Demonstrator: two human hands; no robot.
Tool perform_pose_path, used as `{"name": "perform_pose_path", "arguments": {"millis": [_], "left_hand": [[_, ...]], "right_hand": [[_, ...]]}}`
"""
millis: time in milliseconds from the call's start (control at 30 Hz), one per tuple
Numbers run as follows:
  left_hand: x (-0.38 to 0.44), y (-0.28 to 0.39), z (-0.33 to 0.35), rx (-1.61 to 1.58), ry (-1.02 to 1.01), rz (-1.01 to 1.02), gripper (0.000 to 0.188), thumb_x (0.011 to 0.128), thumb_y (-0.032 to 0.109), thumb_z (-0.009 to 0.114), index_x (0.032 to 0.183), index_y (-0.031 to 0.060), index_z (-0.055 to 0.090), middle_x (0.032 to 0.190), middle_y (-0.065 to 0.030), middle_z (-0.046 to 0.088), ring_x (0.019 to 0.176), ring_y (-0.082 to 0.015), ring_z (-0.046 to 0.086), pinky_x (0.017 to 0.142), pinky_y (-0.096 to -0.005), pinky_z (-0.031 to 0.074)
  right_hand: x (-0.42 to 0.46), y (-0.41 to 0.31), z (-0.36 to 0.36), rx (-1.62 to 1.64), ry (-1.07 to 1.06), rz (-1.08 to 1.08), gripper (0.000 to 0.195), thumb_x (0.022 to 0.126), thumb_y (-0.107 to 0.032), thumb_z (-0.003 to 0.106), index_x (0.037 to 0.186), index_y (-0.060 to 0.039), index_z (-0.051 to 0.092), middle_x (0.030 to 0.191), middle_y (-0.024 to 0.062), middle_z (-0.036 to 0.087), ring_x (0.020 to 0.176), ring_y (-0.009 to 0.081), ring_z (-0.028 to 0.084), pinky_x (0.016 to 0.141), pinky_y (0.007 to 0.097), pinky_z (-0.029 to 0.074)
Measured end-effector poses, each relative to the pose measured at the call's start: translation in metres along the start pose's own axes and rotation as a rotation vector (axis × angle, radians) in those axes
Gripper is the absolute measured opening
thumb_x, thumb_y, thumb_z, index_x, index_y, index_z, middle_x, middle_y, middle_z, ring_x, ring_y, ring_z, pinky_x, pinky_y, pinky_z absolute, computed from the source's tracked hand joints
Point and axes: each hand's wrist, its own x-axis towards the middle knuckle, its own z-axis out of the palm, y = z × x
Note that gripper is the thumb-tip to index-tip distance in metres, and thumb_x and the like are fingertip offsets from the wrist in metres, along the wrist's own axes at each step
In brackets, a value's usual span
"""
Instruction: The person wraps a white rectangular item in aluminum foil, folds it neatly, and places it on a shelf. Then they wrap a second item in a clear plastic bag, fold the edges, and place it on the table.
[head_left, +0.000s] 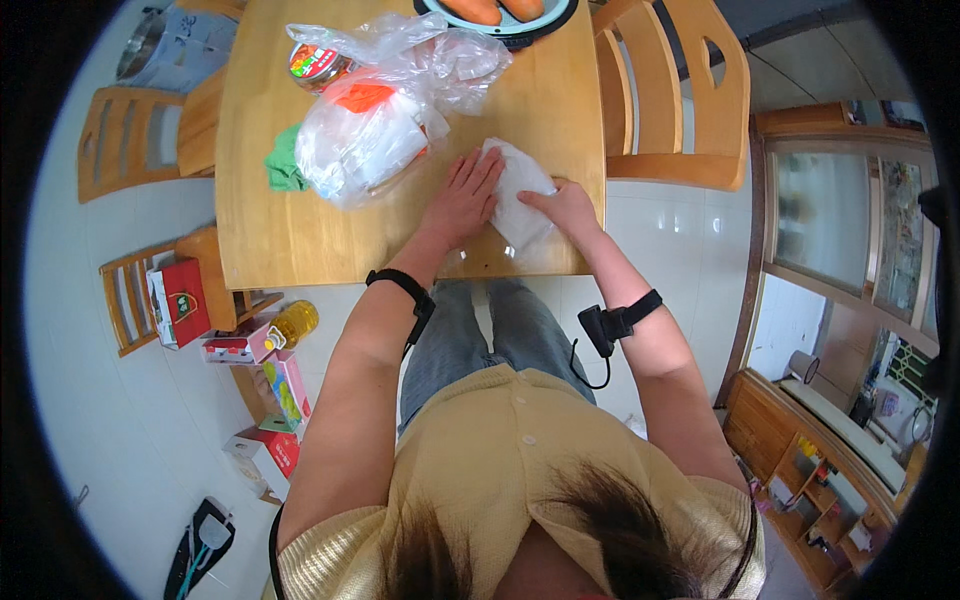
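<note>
A flattened, whitish translucent plastic bag (517, 176) lies near the front right edge of the wooden table (262, 247). My left hand (469, 195) rests flat with extended fingers, its fingertips over the bag's left side. At the bag's right side, my right hand (562, 206) has its thumb on top and the other fingers at or under the edge, gripping it. Left of my hands sits a filled clear plastic bag (360, 157) with white and orange contents. Beside that are a green crumpled bag or cloth (285, 159) and a lidded jar (319, 64).
At the table's far side stands a light blue tray (517, 30) holding orange, carrot-like vegetables (476, 10). Wooden chairs flank the table, one at the right (675, 169). On the floor at the left are a bottle of yellow oil (294, 324) and several cartons (281, 390).
</note>
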Motion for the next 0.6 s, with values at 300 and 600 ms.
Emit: {"name": "perform_pose_path", "arguments": {"millis": [300, 600], "left_hand": [[-0.001, 0.05, -0.083, -0.031, 0.172, 0.005, 0.081, 0.083, 0.024, 0.072, 0.152, 0.0082, 0.034, 0.158, -0.0164, 0.032, 0.147, -0.0323, 0.029, 0.122, -0.047, 0.02], [-0.035, 0.061, -0.134, -0.947, 0.162, -0.523, 0.029, 0.087, 0.014, 0.075, 0.113, 0.0035, 0.068, 0.103, -0.0035, 0.072, 0.088, -0.0153, 0.067, 0.083, -0.0305, 0.053]], "right_hand": [[-0.02, -0.06, -0.05, -0.803, -0.036, -0.605, 0.023, 0.081, -0.025, 0.07, 0.102, -0.016, 0.072, 0.095, 0.0095, 0.072, 0.092, 0.0298, 0.068, 0.077, 0.0413, 0.054], [-0.058, -0.121, -0.075, 0.322, -0.356, -0.594, 0.054, 0.09, -0.028, 0.068, 0.139, -0.0133, 0.049, 0.124, 0.0071, 0.064, 0.112, 0.0221, 0.063, 0.091, 0.0378, 0.051]]}}
